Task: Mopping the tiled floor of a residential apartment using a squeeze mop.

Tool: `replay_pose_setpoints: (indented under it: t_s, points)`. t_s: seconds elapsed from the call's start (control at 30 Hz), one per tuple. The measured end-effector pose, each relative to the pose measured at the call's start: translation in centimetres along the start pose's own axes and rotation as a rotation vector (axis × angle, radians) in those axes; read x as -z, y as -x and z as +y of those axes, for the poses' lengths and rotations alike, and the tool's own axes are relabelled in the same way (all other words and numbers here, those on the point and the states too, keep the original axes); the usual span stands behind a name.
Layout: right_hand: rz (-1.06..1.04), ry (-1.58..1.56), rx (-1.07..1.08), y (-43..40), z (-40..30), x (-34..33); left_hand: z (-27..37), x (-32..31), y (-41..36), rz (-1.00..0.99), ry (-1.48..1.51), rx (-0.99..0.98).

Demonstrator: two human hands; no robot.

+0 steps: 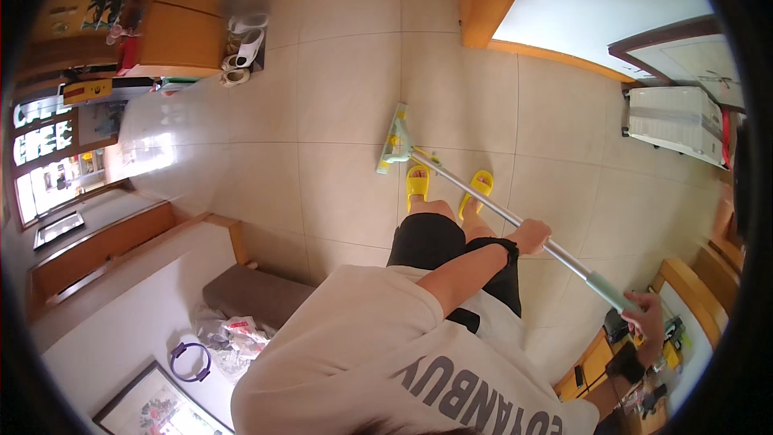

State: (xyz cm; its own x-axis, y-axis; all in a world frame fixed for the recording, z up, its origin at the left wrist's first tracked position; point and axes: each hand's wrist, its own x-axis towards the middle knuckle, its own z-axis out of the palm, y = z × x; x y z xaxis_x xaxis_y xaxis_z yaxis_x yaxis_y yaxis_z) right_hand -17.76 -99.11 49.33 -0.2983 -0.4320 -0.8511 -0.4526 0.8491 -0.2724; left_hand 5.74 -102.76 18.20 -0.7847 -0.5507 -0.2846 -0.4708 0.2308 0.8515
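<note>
A flat mop with a pale green and yellow head [394, 140] rests on the tiled floor, its silver metal pole [459, 183] slanting down to the right. My left hand [530, 237] is closed around the middle of the pole. At the upper end, my right hand [644, 313] holds the light green handle grip [606, 291]. The mop head lies just ahead and left of my feet, which are in yellow slippers [417, 180]. Part of the pole passes over the slipper on the right.
White shoes [249, 48] stand beside a wooden cabinet [178, 36] at upper left. A white suitcase [673, 121] is by the right wall. A brown padded bench [259, 296] and plastic bags [232, 338] are at lower left. An orange wooden wall corner [492, 0] juts in above.
</note>
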Motion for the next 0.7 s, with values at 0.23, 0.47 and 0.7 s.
replay_pose_setpoints:
  t_s: [0.23, 0.47, 0.7]
  points:
    - [-0.316, 0.148, 0.091, -5.4, -11.1, -9.8, -11.4, 4.5, 7.1, 0.276, -0.045, 0.274]
    - [-0.659, 0.134, 0.537, -11.4, -19.7, -36.7, -32.9, 12.3, 30.1, 0.576, -0.478, 0.618]
    - [-0.687, 0.348, 0.654, -8.1, -21.7, -54.3, -31.8, 14.2, 41.4, 0.418, -0.362, 1.09]
